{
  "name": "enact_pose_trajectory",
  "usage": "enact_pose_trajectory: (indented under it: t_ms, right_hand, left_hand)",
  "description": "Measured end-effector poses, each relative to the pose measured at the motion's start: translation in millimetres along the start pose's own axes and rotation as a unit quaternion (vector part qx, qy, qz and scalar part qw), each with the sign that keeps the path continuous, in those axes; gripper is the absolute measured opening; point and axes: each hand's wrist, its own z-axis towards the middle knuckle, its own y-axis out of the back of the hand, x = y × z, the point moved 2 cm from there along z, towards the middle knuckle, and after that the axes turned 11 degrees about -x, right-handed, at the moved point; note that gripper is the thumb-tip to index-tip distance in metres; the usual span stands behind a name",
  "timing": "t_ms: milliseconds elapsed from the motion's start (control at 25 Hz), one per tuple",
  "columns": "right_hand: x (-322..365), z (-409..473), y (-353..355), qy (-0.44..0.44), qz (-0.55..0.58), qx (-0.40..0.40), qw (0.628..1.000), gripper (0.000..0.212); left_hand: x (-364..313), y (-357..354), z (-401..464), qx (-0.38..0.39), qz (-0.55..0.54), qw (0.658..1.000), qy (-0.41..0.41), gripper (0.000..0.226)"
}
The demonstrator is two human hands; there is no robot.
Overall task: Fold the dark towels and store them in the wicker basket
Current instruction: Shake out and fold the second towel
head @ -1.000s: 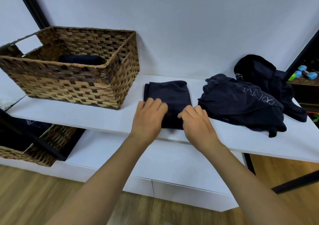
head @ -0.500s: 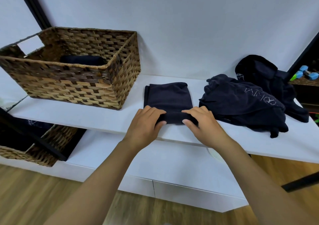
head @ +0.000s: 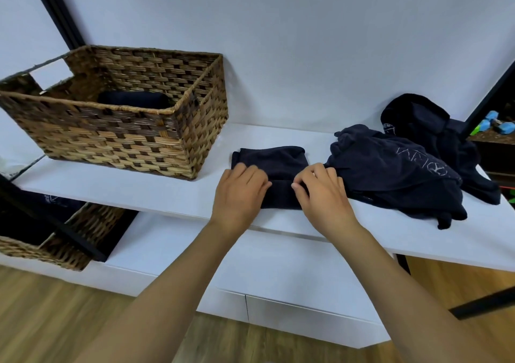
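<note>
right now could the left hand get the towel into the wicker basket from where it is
Probably yes. The left hand rests on the folded towel, and the wicker basket stands just to its left with an open top and only bare shelf between them.

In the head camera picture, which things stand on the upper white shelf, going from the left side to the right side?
wicker basket → folded dark towel under both hands → heap of unfolded dark towels

Plain white wall [head: 306, 42] behind a white shelf [head: 111, 192]; wood floor [head: 55, 307] below (black frame bars [head: 55, 8] aslant).
</note>
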Motion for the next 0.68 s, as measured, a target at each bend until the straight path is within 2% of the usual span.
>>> enact_pose_trajectory:
  t_ms: [40, 80, 160, 240, 360, 520, 600, 680]
  right_hand:
    - [-7, -7, 0, 0.007, 0.01, 0.01, 1.0, 0.029]
    - [-13, -14, 0, 0.018, 0.008, 0.027, 0.999, 0.042]
    - [-20, -18, -1, 0.032, -0.01, 0.049, 0.998, 0.056]
    - [-17, -11, -4, 0.03, -0.009, 0.029, 0.999, 0.05]
    - [-11, -2, -3, 0.028, 0.007, 0.029, 0.999, 0.045]
    - [-11, 2, 11, -0.007, 0.082, 0.104, 0.991, 0.038]
    - [-8, 11, 15, -0.067, 0.121, 0.155, 0.978, 0.049]
    - [-5, 22, 17, -0.118, 0.11, 0.182, 0.97, 0.058]
  left_hand:
    - [3, 2, -12, -0.02, -0.032, 0.999, -0.012, 0.018]
    - [9, 2, -22, -0.009, -0.055, 0.998, -0.011, 0.023]
    - [22, 4, -29, 0.06, -0.075, 0.995, -0.011, 0.045]
    - [28, 4, -20, 0.105, -0.081, 0.991, 0.0, 0.046]
    - [23, 6, -4, 0.127, -0.079, 0.989, 0.017, 0.036]
    - [26, 9, -6, 0.166, -0.101, 0.98, 0.037, 0.044]
    - [24, 11, -2, 0.189, -0.097, 0.975, 0.061, 0.045]
    - [22, 10, 13, 0.242, -0.07, 0.963, 0.096, 0.044]
